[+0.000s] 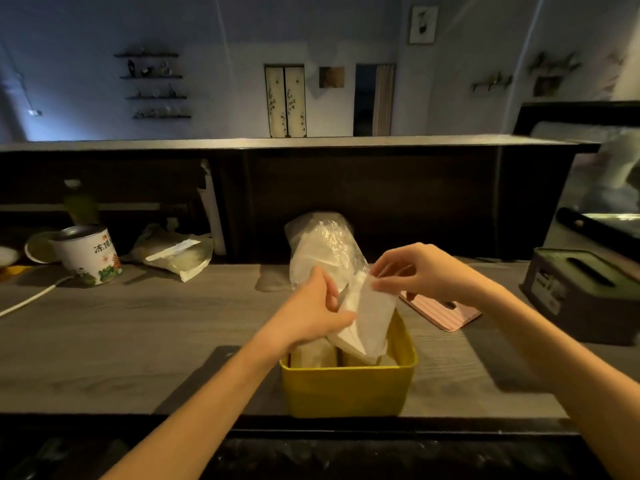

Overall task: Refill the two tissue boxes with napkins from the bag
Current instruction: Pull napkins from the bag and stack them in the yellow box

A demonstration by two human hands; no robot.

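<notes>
A yellow open tissue box (346, 389) stands at the counter's near edge with folded napkins inside it. Above the box both hands hold a stack of white napkins (369, 317), tilted. My left hand (313, 308) grips its left side and my right hand (412, 271) pinches its top right corner. Behind them stands the clear plastic bag of napkins (323, 247). A pink ridged lid (440, 311) lies flat to the right of the yellow box. A dark green tissue box (581, 292) with its slotted lid on sits at the far right.
A white printed tin (91, 254) and a crumpled plastic packet (173, 252) sit at the back left, with a white cable (31, 297) across the counter. A dark back panel (346, 195) rises behind. A glass display case (602, 188) stands at the right.
</notes>
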